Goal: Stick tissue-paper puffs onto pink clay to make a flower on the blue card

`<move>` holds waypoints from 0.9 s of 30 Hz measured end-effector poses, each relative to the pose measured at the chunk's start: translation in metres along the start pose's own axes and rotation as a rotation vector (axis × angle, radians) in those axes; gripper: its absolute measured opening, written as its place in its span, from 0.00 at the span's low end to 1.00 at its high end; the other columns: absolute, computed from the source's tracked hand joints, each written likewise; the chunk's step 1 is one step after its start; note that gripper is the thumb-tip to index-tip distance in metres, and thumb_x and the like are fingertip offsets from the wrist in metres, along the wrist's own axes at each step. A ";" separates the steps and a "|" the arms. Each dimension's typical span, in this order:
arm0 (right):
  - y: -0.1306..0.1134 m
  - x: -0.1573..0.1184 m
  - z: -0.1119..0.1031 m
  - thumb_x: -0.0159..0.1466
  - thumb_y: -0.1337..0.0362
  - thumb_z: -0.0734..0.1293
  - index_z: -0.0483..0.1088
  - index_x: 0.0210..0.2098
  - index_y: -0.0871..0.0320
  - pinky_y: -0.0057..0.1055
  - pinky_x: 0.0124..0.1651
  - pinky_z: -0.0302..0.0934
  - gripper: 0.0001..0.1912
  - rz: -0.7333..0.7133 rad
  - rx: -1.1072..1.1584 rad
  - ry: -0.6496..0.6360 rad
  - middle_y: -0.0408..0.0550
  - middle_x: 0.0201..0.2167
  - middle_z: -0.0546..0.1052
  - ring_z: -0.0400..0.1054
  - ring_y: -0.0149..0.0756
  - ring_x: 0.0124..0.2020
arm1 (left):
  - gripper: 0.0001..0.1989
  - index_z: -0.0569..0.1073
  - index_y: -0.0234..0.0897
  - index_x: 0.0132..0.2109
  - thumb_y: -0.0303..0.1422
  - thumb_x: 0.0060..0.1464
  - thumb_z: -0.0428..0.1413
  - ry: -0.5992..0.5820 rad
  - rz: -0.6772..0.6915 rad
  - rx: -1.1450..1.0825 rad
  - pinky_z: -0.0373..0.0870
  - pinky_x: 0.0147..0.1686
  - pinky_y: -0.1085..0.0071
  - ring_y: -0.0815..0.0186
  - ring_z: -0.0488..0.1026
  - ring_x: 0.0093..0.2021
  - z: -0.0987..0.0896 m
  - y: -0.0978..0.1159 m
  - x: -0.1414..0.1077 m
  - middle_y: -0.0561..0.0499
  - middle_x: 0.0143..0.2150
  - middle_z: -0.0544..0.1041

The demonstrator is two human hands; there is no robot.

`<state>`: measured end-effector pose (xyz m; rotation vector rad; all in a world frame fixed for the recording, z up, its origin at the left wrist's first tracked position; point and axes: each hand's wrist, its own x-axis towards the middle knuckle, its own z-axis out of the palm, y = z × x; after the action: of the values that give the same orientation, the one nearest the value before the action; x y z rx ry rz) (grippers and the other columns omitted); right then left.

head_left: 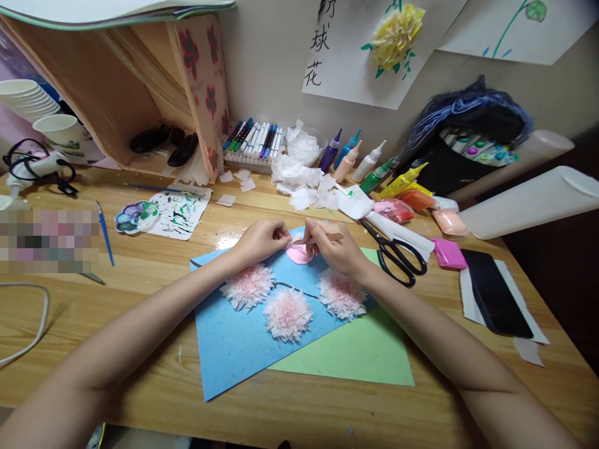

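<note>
where one blue sheet (219, 355) laps over one green sheet (355, 355), three pale-pink tissue-paper flowers (287, 313) sit on the blue. beyond the middle flower, one pink disc (298, 254), over the blue sheet's far part, between left hand (266, 240) and right hand (333, 248). left: thumb and fingers pinched at the disc's edge; cannot tell what is between them. right: pinching one slim brown stick (336, 237). to the right, one pair of black-handled scissors (408, 252). farther back, at least six squeeze bottles (369, 163); on the wall (262, 56), one yellow paper flower (397, 37).
</note>
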<state>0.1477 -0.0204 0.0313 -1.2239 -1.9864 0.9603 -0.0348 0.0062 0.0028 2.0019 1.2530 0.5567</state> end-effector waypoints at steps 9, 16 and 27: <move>-0.007 0.018 0.003 0.68 0.51 0.53 0.63 0.21 0.57 0.28 0.28 0.55 0.25 0.045 -0.087 -0.049 0.40 0.13 0.68 0.63 0.28 0.18 | 0.06 0.71 0.34 0.28 0.32 0.50 0.54 0.009 0.012 -0.005 0.60 0.26 0.74 0.69 0.68 0.27 0.001 0.000 0.000 0.52 0.26 0.74; -0.012 0.021 -0.003 0.67 0.47 0.52 0.65 0.20 0.57 0.28 0.28 0.58 0.28 0.061 0.002 -0.019 0.41 0.12 0.69 0.64 0.28 0.17 | 0.06 0.72 0.34 0.29 0.32 0.50 0.53 0.011 0.008 -0.007 0.61 0.27 0.74 0.69 0.70 0.28 0.001 -0.002 0.000 0.51 0.27 0.75; -0.007 0.015 -0.005 0.68 0.50 0.51 0.66 0.21 0.58 0.27 0.28 0.58 0.27 0.017 -0.031 -0.044 0.41 0.14 0.70 0.65 0.27 0.18 | 0.06 0.73 0.35 0.30 0.32 0.49 0.53 0.006 -0.024 -0.015 0.61 0.27 0.74 0.69 0.70 0.28 0.001 -0.001 0.000 0.51 0.28 0.76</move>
<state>0.1422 -0.0076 0.0417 -1.2490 -2.0347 0.9759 -0.0350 0.0062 0.0014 1.9719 1.2713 0.5588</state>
